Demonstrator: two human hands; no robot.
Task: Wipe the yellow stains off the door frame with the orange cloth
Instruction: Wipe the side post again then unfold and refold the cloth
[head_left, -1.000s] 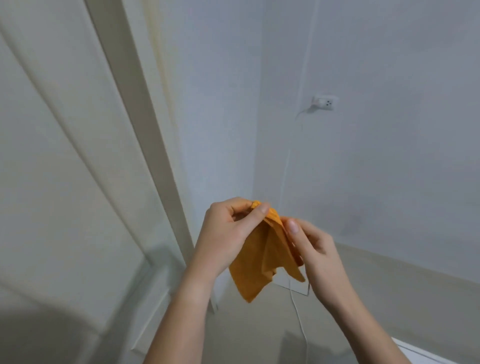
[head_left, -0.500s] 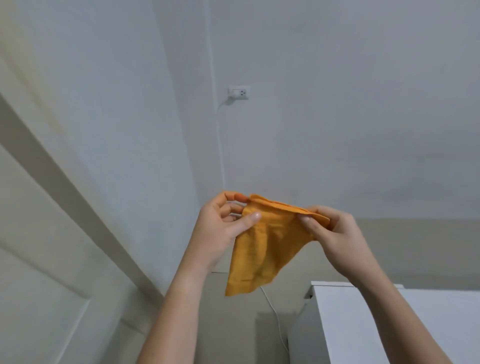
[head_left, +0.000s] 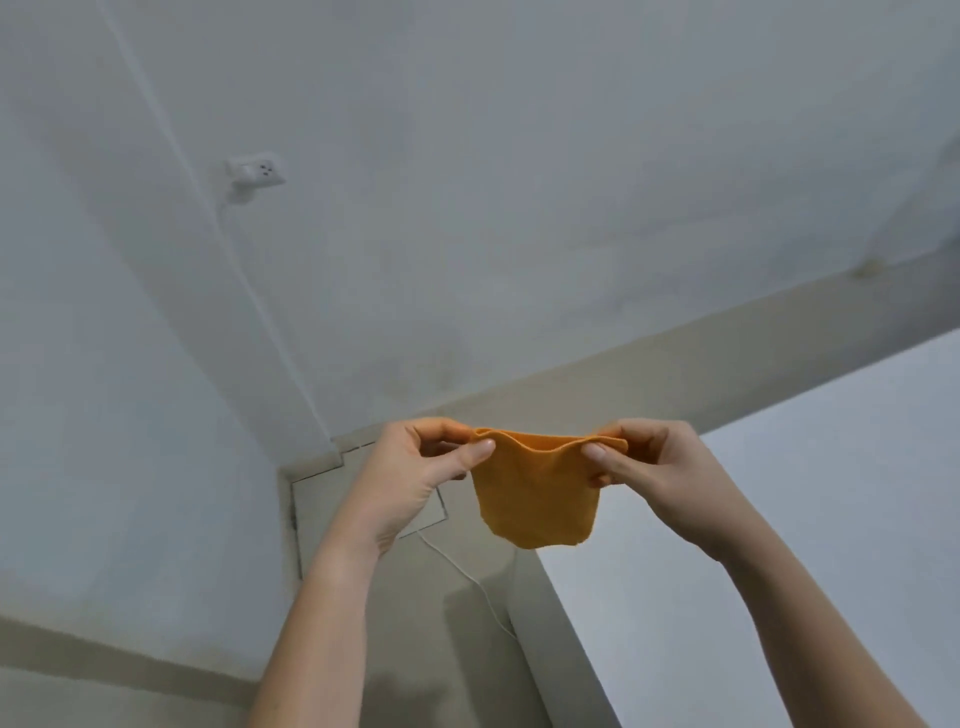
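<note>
The orange cloth (head_left: 535, 493) hangs folded between both hands in mid-air, its top edge stretched level. My left hand (head_left: 415, 478) pinches the cloth's left corner between thumb and fingers. My right hand (head_left: 654, 467) pinches the right corner the same way. The door frame and its yellow stains are out of view; only white walls and floor lie behind the cloth.
A wall socket (head_left: 257, 174) with a plug sits on the upper left, its white cable (head_left: 467, 566) running down the corner and across the beige floor (head_left: 410, 644). A white flat-topped unit (head_left: 779, 545) stands at the lower right, close under my right forearm.
The view has swung right, away from the door frame, which has left the picture. Both hands have pulled apart, stretching the cloth's top edge from a bunched fold to a level span.
</note>
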